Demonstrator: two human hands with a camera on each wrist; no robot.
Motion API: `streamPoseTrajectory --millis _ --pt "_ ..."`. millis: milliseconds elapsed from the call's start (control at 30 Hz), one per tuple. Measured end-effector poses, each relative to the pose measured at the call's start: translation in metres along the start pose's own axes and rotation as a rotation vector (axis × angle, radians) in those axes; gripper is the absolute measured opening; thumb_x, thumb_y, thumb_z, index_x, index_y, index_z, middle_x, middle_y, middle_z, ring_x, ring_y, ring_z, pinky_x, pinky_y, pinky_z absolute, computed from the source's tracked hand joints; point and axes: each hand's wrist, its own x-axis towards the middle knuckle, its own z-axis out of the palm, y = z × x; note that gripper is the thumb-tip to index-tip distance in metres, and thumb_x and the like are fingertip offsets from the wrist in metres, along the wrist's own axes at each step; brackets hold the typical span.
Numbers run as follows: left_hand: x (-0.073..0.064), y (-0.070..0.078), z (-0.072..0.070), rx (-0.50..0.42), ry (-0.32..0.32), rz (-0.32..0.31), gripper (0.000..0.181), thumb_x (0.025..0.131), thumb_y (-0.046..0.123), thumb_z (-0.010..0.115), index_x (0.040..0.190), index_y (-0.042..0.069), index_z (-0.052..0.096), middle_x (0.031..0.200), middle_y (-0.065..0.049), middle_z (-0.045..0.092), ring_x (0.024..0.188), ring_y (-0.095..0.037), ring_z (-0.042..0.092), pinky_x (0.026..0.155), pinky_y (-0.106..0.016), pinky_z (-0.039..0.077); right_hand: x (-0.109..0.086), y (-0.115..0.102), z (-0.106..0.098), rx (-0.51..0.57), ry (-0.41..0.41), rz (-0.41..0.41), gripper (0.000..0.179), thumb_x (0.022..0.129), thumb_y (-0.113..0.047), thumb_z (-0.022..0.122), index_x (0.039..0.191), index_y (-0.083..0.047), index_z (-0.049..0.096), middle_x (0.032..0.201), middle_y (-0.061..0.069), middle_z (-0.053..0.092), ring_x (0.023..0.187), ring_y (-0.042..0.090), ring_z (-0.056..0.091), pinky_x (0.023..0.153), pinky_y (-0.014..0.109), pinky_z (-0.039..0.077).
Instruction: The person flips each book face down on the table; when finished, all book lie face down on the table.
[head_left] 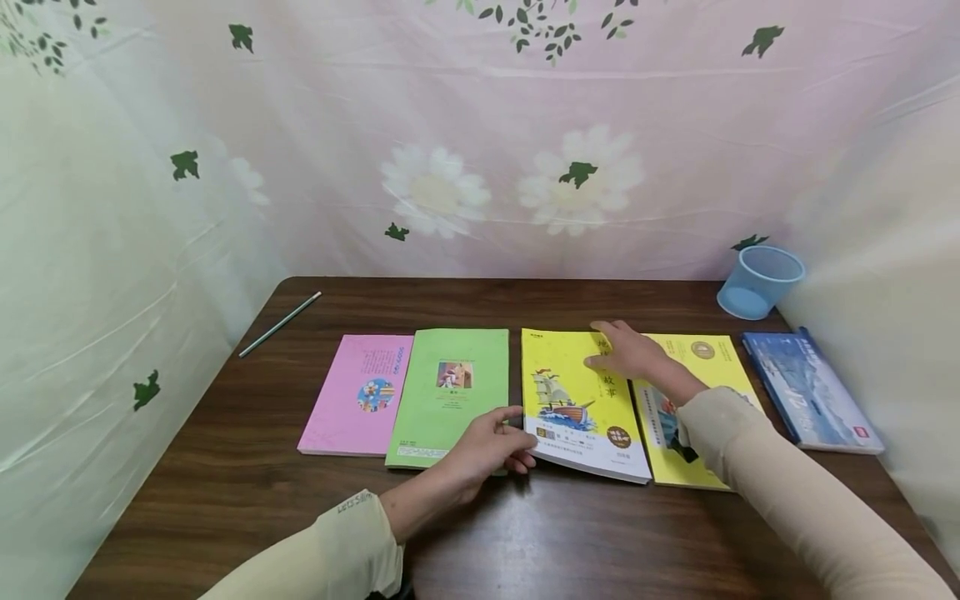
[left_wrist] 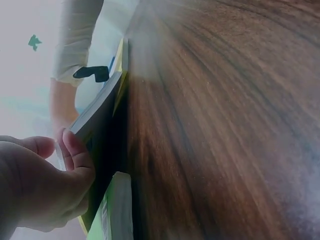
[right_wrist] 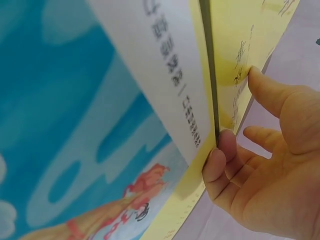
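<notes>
A yellow book with a sailing ship on its cover (head_left: 551, 354) lies in the middle of a row of books. At its near left corner my left hand (head_left: 487, 446) pinches the edge, thumb above and fingers curled below. The left wrist view shows this edge raised off the table, with shadow beneath. My right hand (head_left: 633, 354) holds the right edge near the far end, thumb over the cover; its fingertips (right_wrist: 215, 162) sit at the gap beside a second yellow book (head_left: 708, 387). To the left lies a green book (head_left: 465, 421).
A pink book (head_left: 341, 408) lies left of the green one. Far right is a blue book (head_left: 810, 387), below a light blue bin (head_left: 757, 292). A thin stick (head_left: 281, 325) lies at the back left of the dark wooden table (head_left: 247, 500). Patterned curtains (head_left: 322, 167) surround the table.
</notes>
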Motion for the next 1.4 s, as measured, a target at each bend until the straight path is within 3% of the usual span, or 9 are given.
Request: streamPoseTrajectory --millis 267,433,567,800,1000,1200,1400 --pt "0.005 0.001 0.001 0.023 0.024 0.051 0.065 0.084 0.001 0.066 0.144 -0.006 0.04 0.088 -0.008 0.064 0.062 -0.013 0.062 0.058 -0.022 0.053 0.001 -0.002 -0.004 -0.007 -0.027 -0.032 0.078 0.097 -0.043 0.062 0.157 -0.006 0.028 0.155 0.032 0.029 0.121 0.044 0.053 0.096 0.061 0.047" --pt "0.006 0.002 -0.002 0.094 0.055 0.062 0.065 0.083 0.002 0.064 0.143 -0.004 0.041 0.078 -0.003 0.06 0.055 -0.012 0.052 0.05 -0.021 0.046 0.003 -0.012 -0.011 -0.021 -0.066 -0.054 0.078 0.098 -0.038 0.062 0.156 -0.002 0.026 0.155 0.034 0.029 0.132 0.049 0.046 0.104 0.063 0.043" --pt "0.005 0.004 -0.003 0.123 0.072 0.059 0.065 0.082 0.002 0.063 0.143 -0.002 0.042 0.074 -0.001 0.056 0.053 -0.012 0.047 0.047 -0.021 0.042 0.008 -0.028 -0.013 -0.002 -0.05 -0.082 0.077 0.098 -0.033 0.062 0.158 -0.004 0.023 0.158 0.031 0.029 0.142 0.05 0.034 0.11 0.065 0.037" --pt "0.006 0.006 -0.003 0.146 0.095 0.092 0.065 0.08 0.0 0.061 0.143 -0.003 0.043 0.076 0.0 0.056 0.055 -0.011 0.046 0.046 -0.022 0.039 0.017 -0.066 -0.009 0.103 -0.016 -0.186 0.072 0.1 -0.034 0.059 0.158 -0.008 0.025 0.156 0.025 0.039 0.141 0.044 0.04 0.11 0.061 0.039" --pt "0.003 0.008 -0.001 0.191 0.096 0.118 0.064 0.081 0.001 0.061 0.142 -0.002 0.043 0.078 0.0 0.056 0.054 -0.011 0.046 0.044 -0.022 0.035 0.024 -0.093 -0.003 0.181 -0.031 -0.217 0.074 0.1 -0.038 0.057 0.16 -0.014 0.022 0.16 0.019 0.035 0.144 0.04 0.038 0.112 0.059 0.039" --pt "0.0 0.008 -0.001 0.246 0.089 0.161 0.061 0.083 0.003 0.062 0.142 -0.002 0.045 0.076 0.001 0.054 0.056 -0.012 0.047 0.047 -0.023 0.033 0.023 -0.111 -0.002 0.131 0.0 -0.205 0.077 0.099 -0.043 0.059 0.16 -0.016 0.021 0.163 0.02 0.026 0.147 0.041 0.032 0.113 0.061 0.037" --pt "0.0 0.01 -0.001 0.312 0.088 0.2 0.06 0.085 0.007 0.062 0.143 -0.001 0.045 0.076 0.001 0.053 0.055 -0.011 0.045 0.054 -0.025 0.038 0.023 -0.12 -0.006 0.088 0.05 -0.143 0.085 0.095 -0.04 0.065 0.16 -0.013 0.019 0.161 0.025 0.028 0.138 0.044 0.044 0.106 0.059 0.044"
